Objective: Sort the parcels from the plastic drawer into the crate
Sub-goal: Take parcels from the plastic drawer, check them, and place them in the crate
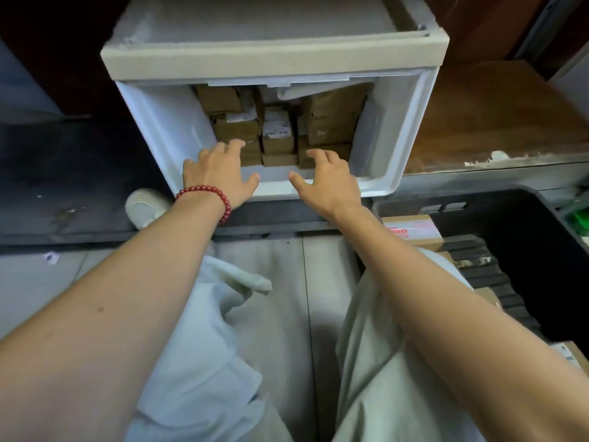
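Observation:
A white plastic drawer (pixel 395 135) stands pulled out of its cabinet, packed at the back with several brown cardboard parcels (pixel 277 132), some bearing white labels. My left hand (pixel 220 173), with a red bead bracelet on the wrist, reaches into the drawer with spread fingers, its fingertips at the left front parcel. My right hand (pixel 325 180) reaches in beside it, fingers spread and lightly bent, over the right front parcel. Neither hand grips anything. A black crate (pixel 522 224) sits on the floor at the right and holds a taped parcel (pixel 414 231).
A worn wooden shelf (pixel 497 122) runs to the right of the drawer. My knees in pale trousers fill the lower middle, and a white shoe (pixel 143 207) rests at the left. Black ribbed pieces (pixel 487 275) lie in the crate.

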`<state>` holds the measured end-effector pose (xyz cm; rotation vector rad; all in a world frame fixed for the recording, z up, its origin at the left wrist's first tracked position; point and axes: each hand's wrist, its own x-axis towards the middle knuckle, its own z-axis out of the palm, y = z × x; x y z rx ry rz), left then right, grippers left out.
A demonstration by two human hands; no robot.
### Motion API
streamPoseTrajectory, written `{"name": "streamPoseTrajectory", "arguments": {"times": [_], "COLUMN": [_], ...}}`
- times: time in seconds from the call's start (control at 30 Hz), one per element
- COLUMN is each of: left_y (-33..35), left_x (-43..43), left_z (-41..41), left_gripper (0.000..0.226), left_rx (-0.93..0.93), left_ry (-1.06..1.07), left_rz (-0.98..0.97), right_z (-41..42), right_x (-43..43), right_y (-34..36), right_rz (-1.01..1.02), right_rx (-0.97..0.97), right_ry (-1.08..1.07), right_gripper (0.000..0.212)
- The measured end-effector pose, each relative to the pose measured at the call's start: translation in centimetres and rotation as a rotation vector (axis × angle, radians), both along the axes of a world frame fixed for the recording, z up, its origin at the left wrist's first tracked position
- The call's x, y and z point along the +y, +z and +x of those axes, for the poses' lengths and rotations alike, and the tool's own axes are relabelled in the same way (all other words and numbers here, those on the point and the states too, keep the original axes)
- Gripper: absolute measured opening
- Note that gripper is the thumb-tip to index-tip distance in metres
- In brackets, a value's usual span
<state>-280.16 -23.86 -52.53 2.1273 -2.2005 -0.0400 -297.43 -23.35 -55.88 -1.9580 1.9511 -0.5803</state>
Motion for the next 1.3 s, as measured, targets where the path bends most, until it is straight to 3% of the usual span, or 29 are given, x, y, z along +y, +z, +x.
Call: {"name": "streamPoseTrajectory", "arguments": {"times": [0.2,0.47,0.67,1.03,1.3], "left_y": [-1.1,-3.8,-3.9,-5.5,-5.5], "left_x": [-2.9,-7.3,-10.7,-12.6,-12.7], "left_z": [-0.2,-3.7,-4.2,-6.3,-6.5], "left_gripper": [0.061,0.087,0.090,0.092,0.092], "left_rx": [0.011,-0.005,-0.026,0.247,0.156], "left_ry": [0.013,-0.158,-0.168,-0.107,-0.117], "left_rz": [-0.069,-0.117,-0.164,-0.215,-0.203], "right_z": [0.5,-0.1,-1.7,-2.6,-2.9], "right_x": [-2.3,-4.5,-5.5,-7.0,-7.1], "right_y": [-0.9,-2.0,-2.8,-3.1,-3.0], "right_rz": [-0.074,-0.050,0.012,0.002,-0.009], "right_rx": [0.013,0.030,-0.025,-0.123,-0.183], "right_ry": [-0.059,-0.119,-0.179,-0.205,-0.205], "right_gripper": [0.063,0.066,0.067,0.068,0.068]}}
